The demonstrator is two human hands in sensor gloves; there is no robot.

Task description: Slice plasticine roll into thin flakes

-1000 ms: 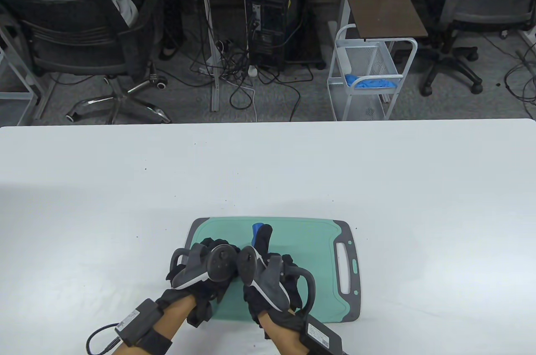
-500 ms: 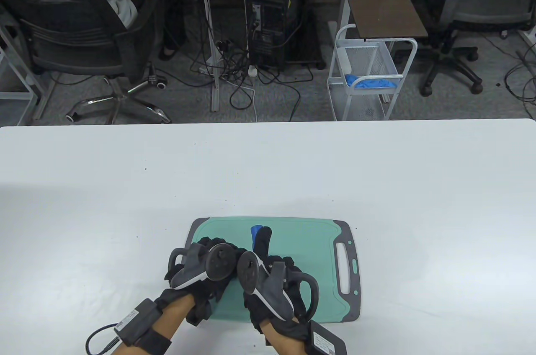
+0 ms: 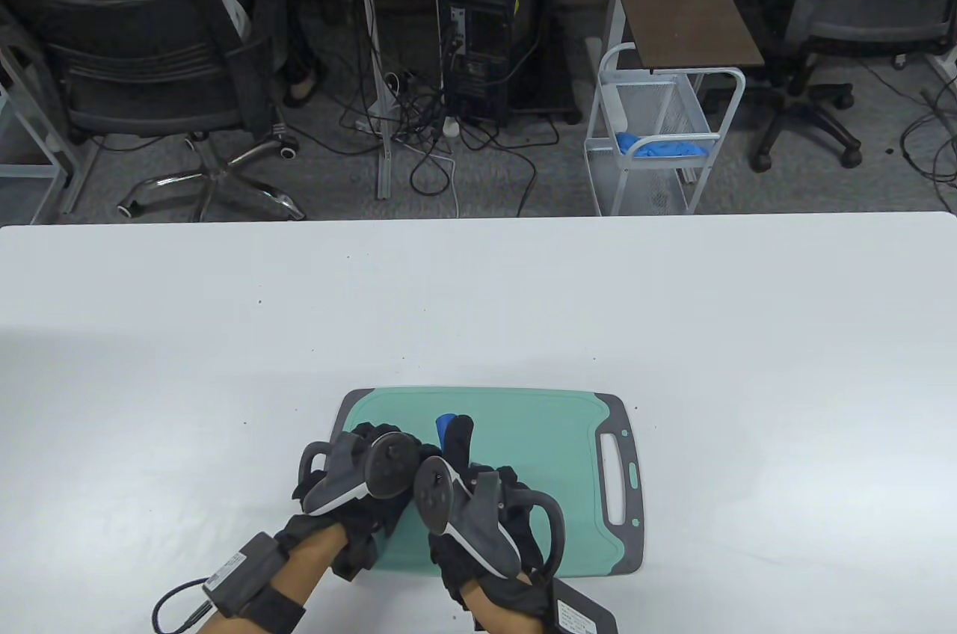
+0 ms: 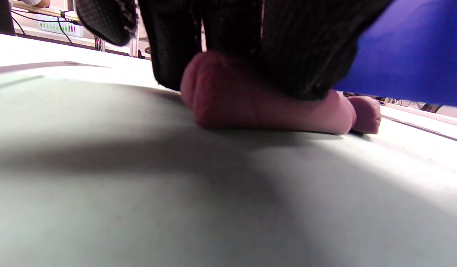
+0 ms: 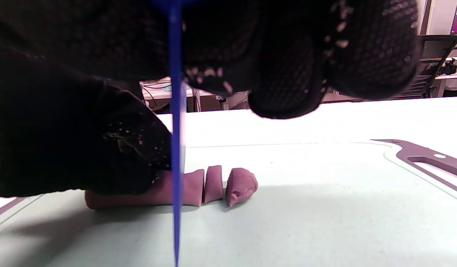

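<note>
Table view shows both gloved hands close together over the teal cutting board. On the left, the left hand is pressed down on the plasticine roll, its fingers laid over the top of the pink clay, as the left wrist view makes plain. The roll lies flat on the board's near left part. To its right, the blue blade is gripped in the right hand and is set upright across the roll, just beside the holding fingers. Further right, 2 cut pieces lie just off the roll's end, and they look thick rather than flaky. For this cut, the blade is best kept vertical and placed nearer the cut face, so a thinner slice is taken. The roll should be held firmly but lightly, lest it be flattened, and the fingertips kept clear of the edge.
</note>
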